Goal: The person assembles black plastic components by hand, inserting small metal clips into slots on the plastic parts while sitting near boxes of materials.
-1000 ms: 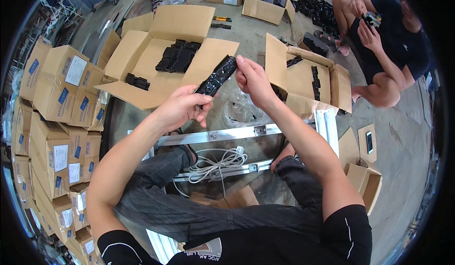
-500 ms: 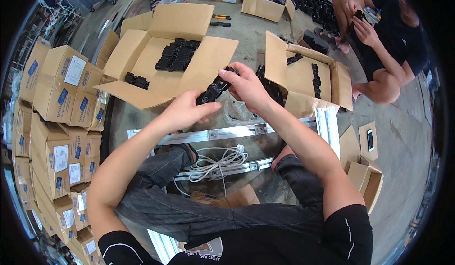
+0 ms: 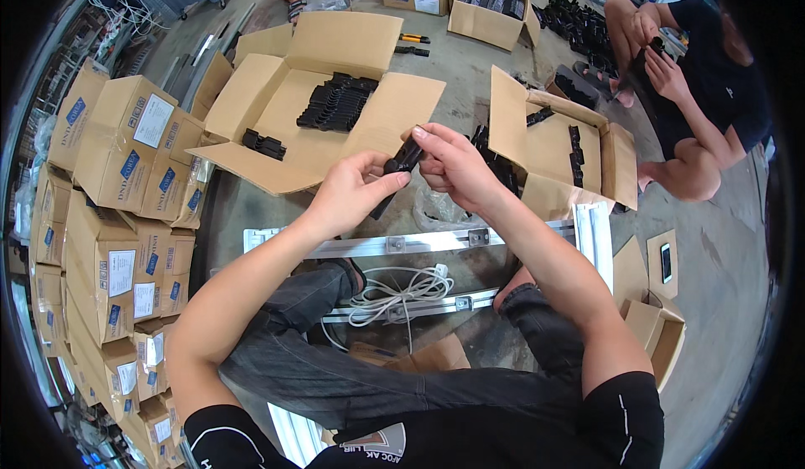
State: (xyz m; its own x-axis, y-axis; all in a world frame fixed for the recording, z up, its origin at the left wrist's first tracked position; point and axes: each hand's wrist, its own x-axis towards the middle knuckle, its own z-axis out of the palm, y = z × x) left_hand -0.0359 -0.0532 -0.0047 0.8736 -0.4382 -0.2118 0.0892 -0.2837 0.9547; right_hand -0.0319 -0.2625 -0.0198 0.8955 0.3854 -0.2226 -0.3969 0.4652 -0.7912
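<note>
My left hand (image 3: 352,188) and my right hand (image 3: 457,163) meet in front of me, above an aluminium profile frame (image 3: 436,241). Between them is a slim black bracket-like part (image 3: 406,157), tilted, its lower end pointing down past my left thumb. My left fingers and thumb close around its middle, while the right ones pinch the upper end. Beyond my left hand stands an open carton (image 3: 281,104) with similar black parts (image 3: 337,102) in a row and a smaller group (image 3: 264,145). Past my right hand, another open carton (image 3: 597,152) holds a few black parts (image 3: 576,157).
Labelled cartons (image 3: 117,146) are stacked along my left. A coiled white cable (image 3: 394,295) lies between my legs inside the frame. At right, a co-worker (image 3: 713,75) handles a small black piece. A phone (image 3: 667,263) rests on cardboard; black parts (image 3: 574,29) pile up farther back.
The black part has been turned between my hands and now shows a narrower, smoother side. Both grips have shifted on it. The whole scene sits slightly farther right and lower in view.
</note>
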